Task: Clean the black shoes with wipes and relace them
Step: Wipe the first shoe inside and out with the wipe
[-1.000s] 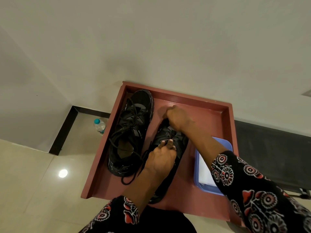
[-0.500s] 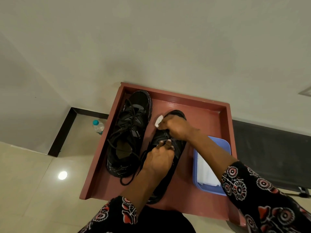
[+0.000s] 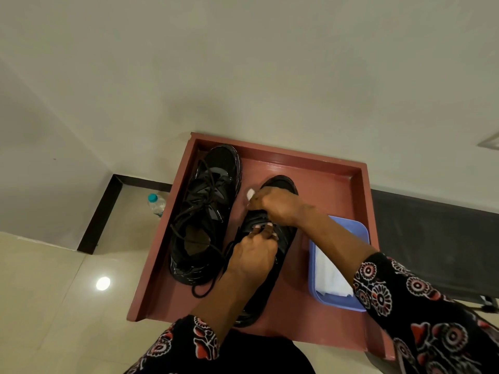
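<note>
I am part-way through the cleaning stage. My right hand has its fingers clamped on a small white wipe, pressed at the toe end of the right-hand black shoe. My left hand steadies that shoe at its middle, fingers curled onto the upper. Both shoes sit side by side on a red-brown tray. The other black shoe lies just left, its laces loose and trailing. A blue tub of white wipes sits at the right. By my judgement, wiping is unfinished and all relacing remains.
</note>
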